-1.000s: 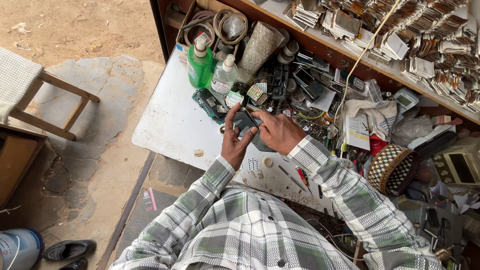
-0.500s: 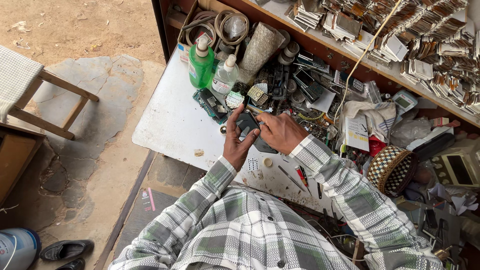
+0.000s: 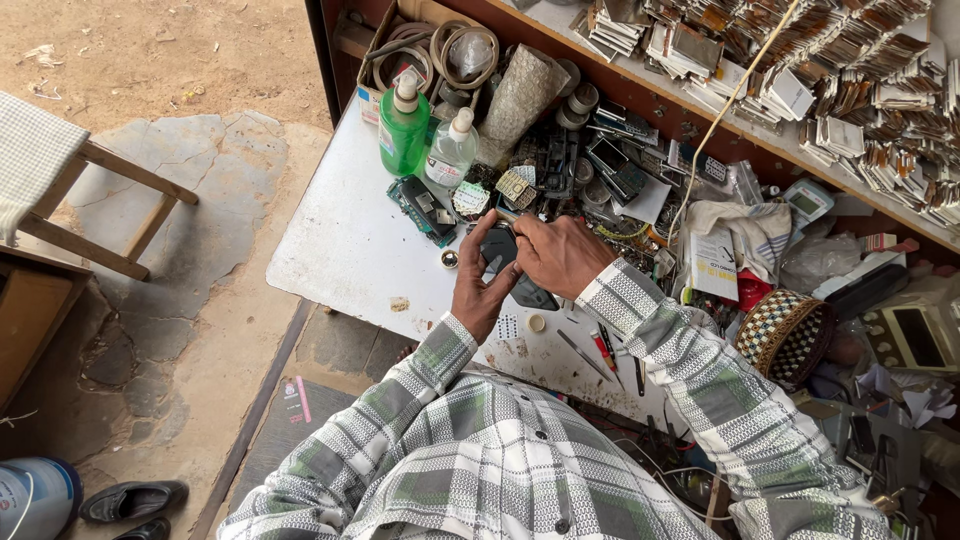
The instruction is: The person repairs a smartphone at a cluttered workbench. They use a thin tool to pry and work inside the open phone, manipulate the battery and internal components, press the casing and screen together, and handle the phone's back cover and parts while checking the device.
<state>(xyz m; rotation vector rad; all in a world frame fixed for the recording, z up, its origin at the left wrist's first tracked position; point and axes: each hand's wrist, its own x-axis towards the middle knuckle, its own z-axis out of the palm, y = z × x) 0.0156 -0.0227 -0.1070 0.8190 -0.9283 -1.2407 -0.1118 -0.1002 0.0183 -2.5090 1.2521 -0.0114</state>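
Both my hands meet over the white worktable [image 3: 340, 250], around a small dark phone-like device [image 3: 500, 248]. My left hand [image 3: 478, 285] cups the device from below, thumb up along its left edge. My right hand [image 3: 560, 252] covers it from above and to the right, fingers curled over its top. Whether the right hand also pinches a small tool is hidden. A dark flat part [image 3: 535, 295] lies on the table just under the hands. My sleeves are grey, white and green plaid.
A green pump bottle [image 3: 403, 130] and a clear bottle [image 3: 450, 150] stand at the table's back. Circuit boards [image 3: 425, 205] and small parts crowd behind the hands. Screwdrivers [image 3: 600, 352] lie right of them, beside a woven checkered basket [image 3: 785, 335]. A wooden stool [image 3: 60, 190] stands left.
The hands stay at the same spot with the device; the fingers have shifted only slightly. The view is otherwise steady.
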